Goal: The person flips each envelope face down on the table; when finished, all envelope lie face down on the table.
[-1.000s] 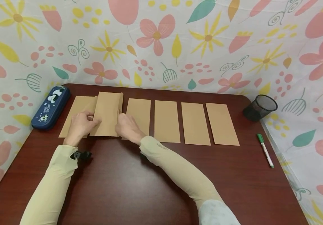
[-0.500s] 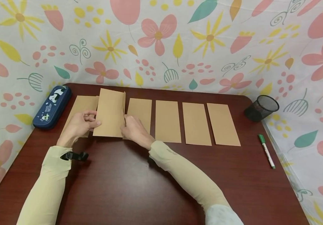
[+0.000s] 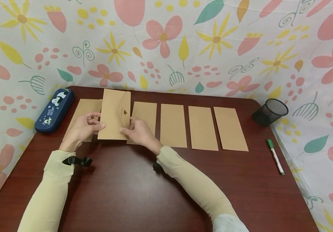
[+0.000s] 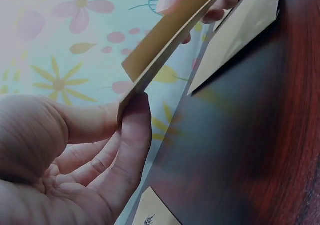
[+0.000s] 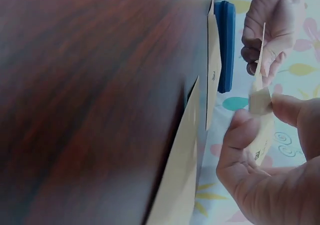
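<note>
A brown paper envelope (image 3: 111,111) is held up over the row of others, a small dark crown print showing by its right edge in the head view. My left hand (image 3: 82,130) pinches its left edge; the left wrist view shows thumb and index finger on either side of the paper (image 4: 170,47). At the opposite edge, my right hand (image 3: 140,131) pinches the pointed flap, thumb in front. Seen edge-on in the right wrist view, the envelope (image 5: 260,102) is partly hidden by the right fingers.
One envelope (image 3: 85,104) lies left of the held one, partly under my left hand. Several more, including a plain one (image 3: 173,125), lie in a row to the right. A blue pencil case (image 3: 54,109), black mesh pen holder (image 3: 269,112) and green-capped marker (image 3: 275,157) lie around the table (image 3: 131,193).
The held envelope has risen off the table and shifted slightly right. The flap at its right edge has turned toward the front, bringing the crown print into view.
</note>
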A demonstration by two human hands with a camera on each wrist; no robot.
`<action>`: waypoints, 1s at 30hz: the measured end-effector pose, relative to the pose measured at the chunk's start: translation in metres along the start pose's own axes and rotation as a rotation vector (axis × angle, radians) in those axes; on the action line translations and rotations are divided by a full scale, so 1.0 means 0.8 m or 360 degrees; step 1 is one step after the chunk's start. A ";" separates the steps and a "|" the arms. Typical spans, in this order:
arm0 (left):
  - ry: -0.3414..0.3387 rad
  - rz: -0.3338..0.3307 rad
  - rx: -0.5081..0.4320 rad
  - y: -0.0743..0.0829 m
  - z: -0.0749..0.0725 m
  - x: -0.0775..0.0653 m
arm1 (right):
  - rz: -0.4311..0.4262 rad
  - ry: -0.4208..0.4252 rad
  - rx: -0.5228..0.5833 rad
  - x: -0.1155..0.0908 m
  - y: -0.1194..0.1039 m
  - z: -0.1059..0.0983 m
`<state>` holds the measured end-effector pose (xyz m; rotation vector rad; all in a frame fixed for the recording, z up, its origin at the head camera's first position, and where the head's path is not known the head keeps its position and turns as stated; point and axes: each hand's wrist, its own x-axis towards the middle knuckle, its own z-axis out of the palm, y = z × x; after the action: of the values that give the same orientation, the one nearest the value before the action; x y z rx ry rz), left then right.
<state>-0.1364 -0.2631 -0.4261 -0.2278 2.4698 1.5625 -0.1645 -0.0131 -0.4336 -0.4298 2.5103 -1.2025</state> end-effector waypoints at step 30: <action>0.0161 0.0402 0.0524 0.044 0.044 -0.026 | -0.0060 -0.0154 0.0961 -0.010 -0.022 0.001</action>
<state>-0.1214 -0.2159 -0.4051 0.0626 2.8796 1.2217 -0.1548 -0.0211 -0.4191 -0.3619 1.9304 -1.8102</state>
